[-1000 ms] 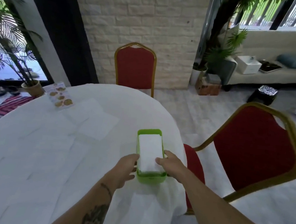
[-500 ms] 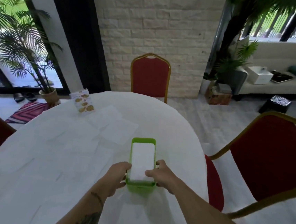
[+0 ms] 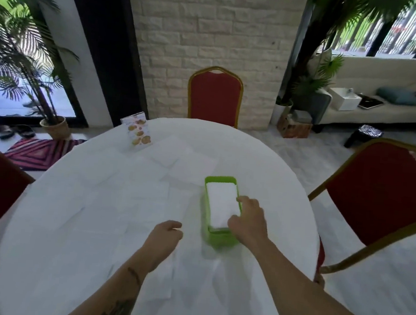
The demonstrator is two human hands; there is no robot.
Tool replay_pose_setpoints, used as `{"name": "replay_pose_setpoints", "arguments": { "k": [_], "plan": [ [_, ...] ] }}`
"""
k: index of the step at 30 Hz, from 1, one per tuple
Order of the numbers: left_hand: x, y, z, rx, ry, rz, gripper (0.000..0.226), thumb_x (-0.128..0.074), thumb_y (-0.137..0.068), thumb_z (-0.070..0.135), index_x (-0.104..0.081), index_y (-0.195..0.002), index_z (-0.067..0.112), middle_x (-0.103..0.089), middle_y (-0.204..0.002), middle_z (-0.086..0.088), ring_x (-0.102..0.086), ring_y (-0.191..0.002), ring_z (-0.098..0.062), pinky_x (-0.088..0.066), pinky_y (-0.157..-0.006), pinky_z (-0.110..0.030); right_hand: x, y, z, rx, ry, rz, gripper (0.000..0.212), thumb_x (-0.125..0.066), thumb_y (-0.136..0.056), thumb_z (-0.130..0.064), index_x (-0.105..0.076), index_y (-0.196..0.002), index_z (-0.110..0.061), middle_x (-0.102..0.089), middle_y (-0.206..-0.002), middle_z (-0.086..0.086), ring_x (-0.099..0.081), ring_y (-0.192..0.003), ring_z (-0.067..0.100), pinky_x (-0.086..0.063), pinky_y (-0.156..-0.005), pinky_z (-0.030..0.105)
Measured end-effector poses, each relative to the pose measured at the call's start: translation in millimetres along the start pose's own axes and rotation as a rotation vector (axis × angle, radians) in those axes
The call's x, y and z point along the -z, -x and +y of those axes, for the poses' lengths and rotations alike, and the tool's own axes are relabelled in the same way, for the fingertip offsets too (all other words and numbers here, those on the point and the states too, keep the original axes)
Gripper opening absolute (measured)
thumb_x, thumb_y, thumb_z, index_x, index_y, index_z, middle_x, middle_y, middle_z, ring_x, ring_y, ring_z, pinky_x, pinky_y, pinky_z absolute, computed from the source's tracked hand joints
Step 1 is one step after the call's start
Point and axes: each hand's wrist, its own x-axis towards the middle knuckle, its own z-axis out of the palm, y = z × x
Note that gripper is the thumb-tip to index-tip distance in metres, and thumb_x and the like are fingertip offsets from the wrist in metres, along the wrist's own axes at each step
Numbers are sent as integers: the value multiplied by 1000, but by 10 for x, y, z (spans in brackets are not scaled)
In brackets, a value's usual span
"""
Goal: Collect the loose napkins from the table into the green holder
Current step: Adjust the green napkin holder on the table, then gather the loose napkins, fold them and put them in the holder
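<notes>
Right hand (image 3: 248, 218) rests on the green holder (image 3: 215, 236), fingers on the stacked napkins (image 3: 222, 205); left hand (image 3: 166, 232) hangs loosely curled, empty. Loose napkins (image 3: 169, 153), apparently scattered on the white table (image 3: 67, 232), risk being overlooked.

My lime-green holder (image 3: 215, 239) carries white napkins (image 3: 222, 205) on a white tabletop (image 3: 92, 235); red, gold-framed chairs (image 3: 215, 95); pink-striped rug (image 3: 40, 151).

Table (image 3: 68, 220) w/ holder (image 3: 219, 238), napkins (image 3: 169, 153), card (image 3: 138, 133)
</notes>
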Motion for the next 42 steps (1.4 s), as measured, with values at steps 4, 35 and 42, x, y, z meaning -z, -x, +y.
{"name": "replay_pose_setpoints", "arguments": {
  "k": [4, 35, 42],
  "plan": [
    [290, 221, -473, -90, -165, 150, 35, -48, -88, 13, -62, -118, 22, -63, -114, 1, -61, -98, -16, -47, -79, -25, -271, 330, -241, 160, -105, -41, 44, -54, -82, -10, -56, -125, -18, -54, -125, 4, -53, -114, 22, -47, -96, 38],
    [354, 574, -1511, -291, -914, 143, 55, -47, -90, 42, -32, -142, 32, -15, -158, -1, -16, -144, -23, -19, -115, -41, -1342, 733, -103, -212, -270, -302, 39, -58, -82, -8, -59, -121, -14, -60, -113, -1, -59, -108, 20, -46, -85, 28],
    [449, 538, -1612, -220, -836, 252, 55, -46, -92, 46, -36, -142, 25, -27, -154, -4, -25, -140, -26, -26, -112, -42, -1205, 779, -313, 83, -269, -156, 22, -48, -78, -1, -62, -76, -17, -63, -78, -4, -57, -71, 13, -39, -52, 13]
  ]
}}
